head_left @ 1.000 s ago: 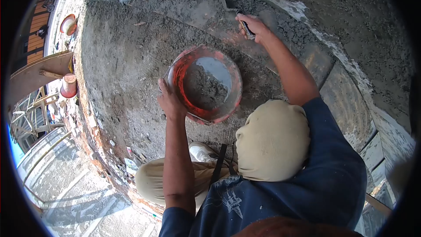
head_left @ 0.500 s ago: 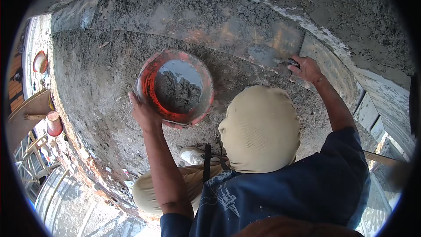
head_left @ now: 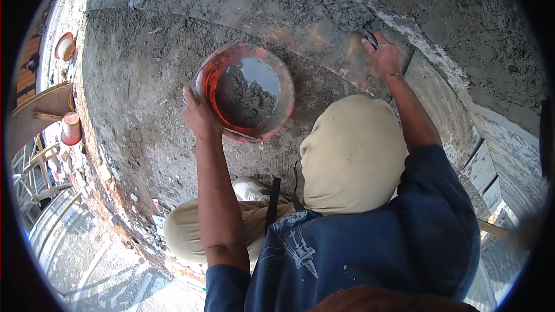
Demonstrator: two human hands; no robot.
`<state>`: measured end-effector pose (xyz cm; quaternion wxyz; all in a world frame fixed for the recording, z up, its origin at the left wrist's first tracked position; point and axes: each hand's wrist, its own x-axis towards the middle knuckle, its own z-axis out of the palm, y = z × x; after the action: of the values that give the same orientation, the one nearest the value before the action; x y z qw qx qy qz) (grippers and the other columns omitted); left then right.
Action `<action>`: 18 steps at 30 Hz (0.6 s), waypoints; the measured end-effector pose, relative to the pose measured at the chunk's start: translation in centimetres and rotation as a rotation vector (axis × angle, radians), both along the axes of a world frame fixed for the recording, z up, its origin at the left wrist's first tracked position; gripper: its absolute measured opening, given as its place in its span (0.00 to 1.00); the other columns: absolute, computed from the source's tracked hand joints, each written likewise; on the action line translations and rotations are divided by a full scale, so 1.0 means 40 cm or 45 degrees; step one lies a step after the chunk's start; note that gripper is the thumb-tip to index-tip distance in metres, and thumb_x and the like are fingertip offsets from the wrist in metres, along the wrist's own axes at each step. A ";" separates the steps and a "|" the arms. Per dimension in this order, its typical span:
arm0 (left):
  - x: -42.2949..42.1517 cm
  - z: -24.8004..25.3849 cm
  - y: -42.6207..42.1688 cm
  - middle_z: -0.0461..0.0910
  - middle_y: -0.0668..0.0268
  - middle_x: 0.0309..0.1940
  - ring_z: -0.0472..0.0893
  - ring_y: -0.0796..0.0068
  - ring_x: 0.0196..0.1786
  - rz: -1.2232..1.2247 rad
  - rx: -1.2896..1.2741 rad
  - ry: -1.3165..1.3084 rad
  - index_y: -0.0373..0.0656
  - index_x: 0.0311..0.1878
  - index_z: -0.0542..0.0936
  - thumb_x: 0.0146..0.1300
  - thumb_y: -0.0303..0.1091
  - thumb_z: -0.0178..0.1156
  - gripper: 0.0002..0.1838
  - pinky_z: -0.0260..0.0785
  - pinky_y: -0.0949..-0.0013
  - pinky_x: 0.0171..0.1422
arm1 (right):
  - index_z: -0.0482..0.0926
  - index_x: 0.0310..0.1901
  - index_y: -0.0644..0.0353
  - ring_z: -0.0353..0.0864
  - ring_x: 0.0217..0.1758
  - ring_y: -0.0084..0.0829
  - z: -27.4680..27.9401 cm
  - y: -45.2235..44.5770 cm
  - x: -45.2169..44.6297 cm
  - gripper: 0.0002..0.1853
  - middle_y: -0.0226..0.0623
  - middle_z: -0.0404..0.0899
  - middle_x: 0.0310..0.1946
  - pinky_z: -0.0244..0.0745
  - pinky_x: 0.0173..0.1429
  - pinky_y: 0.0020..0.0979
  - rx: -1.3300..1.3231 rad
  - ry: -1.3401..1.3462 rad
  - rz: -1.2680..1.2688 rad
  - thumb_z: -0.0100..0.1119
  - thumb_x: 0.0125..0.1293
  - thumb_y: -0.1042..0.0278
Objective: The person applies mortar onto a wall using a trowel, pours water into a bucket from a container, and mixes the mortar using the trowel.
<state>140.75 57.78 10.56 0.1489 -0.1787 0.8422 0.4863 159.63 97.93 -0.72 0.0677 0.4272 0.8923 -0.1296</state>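
Note:
A red-orange bucket (head_left: 283, 117) stands on the rough ground, with grey wet mortar (head_left: 248, 101) and some watery liquid inside. At its left side, my left hand (head_left: 201, 114) grips the bucket wall near the rim. My right hand (head_left: 384, 56) is closed around the dark handle of a trowel (head_left: 372, 39). Its blade is mostly hidden against the heaped mortar (head_left: 338, 14) lying on a flat, stained board (head_left: 277, 34) by the wall's foot.
A mortar-coated wall (head_left: 462, 17) runs along the upper right. My knees (head_left: 352, 156) are bent close to the bucket. On the far left lie another red bucket (head_left: 65, 46), a red-and-white container (head_left: 71, 130) and a curved board (head_left: 43, 107), beyond a broken edge.
My right hand has moved the trowel up and slightly left, from the board's lower edge to the mortar by the wall. My left hand stays on the bucket; the view has shifted slightly.

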 end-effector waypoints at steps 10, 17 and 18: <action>-0.005 -0.022 -0.008 0.82 0.43 0.47 0.82 0.45 0.51 -0.014 -0.050 0.077 0.31 0.63 0.70 0.75 0.50 0.48 0.29 0.73 0.52 0.56 | 0.80 0.58 0.47 0.86 0.48 0.43 0.215 -0.296 -0.049 0.24 0.37 0.85 0.45 0.80 0.51 0.40 -0.124 0.575 0.687 0.71 0.61 0.55; 0.005 -0.008 -0.021 0.81 0.51 0.48 0.82 0.59 0.45 0.112 0.188 0.076 0.21 0.54 0.76 0.75 0.59 0.45 0.39 0.74 0.60 0.54 | 0.78 0.58 0.52 0.85 0.51 0.47 0.126 -0.151 0.119 0.24 0.44 0.85 0.48 0.78 0.56 0.41 -0.495 0.443 0.259 0.65 0.64 0.51; 0.002 -0.020 -0.044 0.81 0.51 0.48 0.81 0.59 0.45 0.058 0.191 0.068 0.21 0.56 0.75 0.76 0.58 0.45 0.38 0.74 0.59 0.54 | 0.79 0.58 0.53 0.85 0.49 0.47 0.102 -0.095 0.183 0.23 0.45 0.86 0.46 0.79 0.54 0.42 -0.476 0.367 0.221 0.65 0.65 0.51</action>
<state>140.81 56.00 9.75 0.1284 -0.1732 0.8028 0.5559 166.97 94.15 3.38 0.0286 0.3061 0.8866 -0.3456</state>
